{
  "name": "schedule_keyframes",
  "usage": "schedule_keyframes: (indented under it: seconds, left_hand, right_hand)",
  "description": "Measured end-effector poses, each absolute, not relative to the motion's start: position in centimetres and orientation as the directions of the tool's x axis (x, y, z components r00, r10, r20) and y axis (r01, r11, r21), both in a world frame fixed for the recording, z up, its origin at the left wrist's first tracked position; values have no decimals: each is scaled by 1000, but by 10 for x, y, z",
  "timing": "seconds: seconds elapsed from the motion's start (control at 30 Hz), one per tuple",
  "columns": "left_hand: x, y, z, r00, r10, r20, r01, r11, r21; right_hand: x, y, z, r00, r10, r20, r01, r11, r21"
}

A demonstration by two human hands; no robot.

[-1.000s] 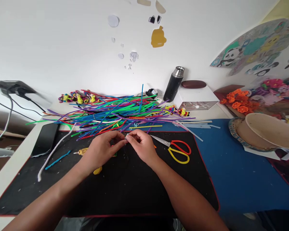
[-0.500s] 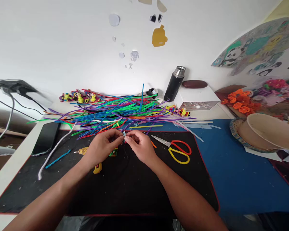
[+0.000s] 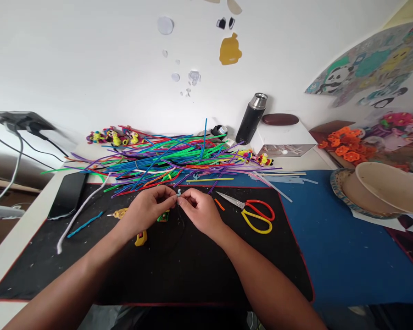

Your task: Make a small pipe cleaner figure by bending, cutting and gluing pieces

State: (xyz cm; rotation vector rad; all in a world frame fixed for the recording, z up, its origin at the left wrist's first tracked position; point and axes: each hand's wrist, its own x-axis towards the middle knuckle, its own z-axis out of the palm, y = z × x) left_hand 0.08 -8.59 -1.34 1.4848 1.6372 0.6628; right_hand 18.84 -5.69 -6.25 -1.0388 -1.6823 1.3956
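Over the black mat (image 3: 199, 270) my left hand (image 3: 150, 210) and my right hand (image 3: 202, 211) meet, fingertips pinched together. Between them pokes up a small light-blue curled piece (image 3: 179, 192), which looks like pipe cleaner; its lower part is hidden by the fingers. Under and beside my left hand lie a yellow-handled tool (image 3: 119, 213) with a metal tip, a small green item (image 3: 163, 216) and a yellow cutter-like tool (image 3: 141, 238), all partly covered. To the right of my right hand are an orange pipe cleaner scrap (image 3: 220, 204) and scissors (image 3: 251, 210) with red and yellow handles.
A heap of coloured pipe cleaners (image 3: 165, 158) spreads behind the hands. A phone (image 3: 68, 195), a white pipe cleaner (image 3: 80, 215) and a twisted blue piece (image 3: 85, 224) lie left. A black flask (image 3: 251, 119), a white box (image 3: 287, 140) and a bowl (image 3: 382, 190) stand right.
The view has shifted slightly. Both hands stay together, and the light-blue piece between the fingertips has turned a little, its curled end showing more plainly.
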Motion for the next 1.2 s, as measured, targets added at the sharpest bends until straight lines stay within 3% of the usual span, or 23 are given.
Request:
schedule_keyframes:
  seconds: [0.47,0.77,0.9,1.2]
  left_hand:
    - [-11,-84,-18,94,930,-355,401,291,869]
    - [-12,-91,-13,116,962,-246,407,180,895]
    - [-9,-95,-12,90,967,-239,322,199,926]
    - [0,-101,-17,51,959,-279,151,269,951]
  right_hand:
    - [188,-59,-62,-451,890,74,273,217,-937]
    - [188,-59,-61,-556,831,15,35,41,-999]
    - [187,-59,-59,-572,819,-43,-59,-94,-994]
    - [188,-59,-59,-584,807,-81,-63,-144,-988]
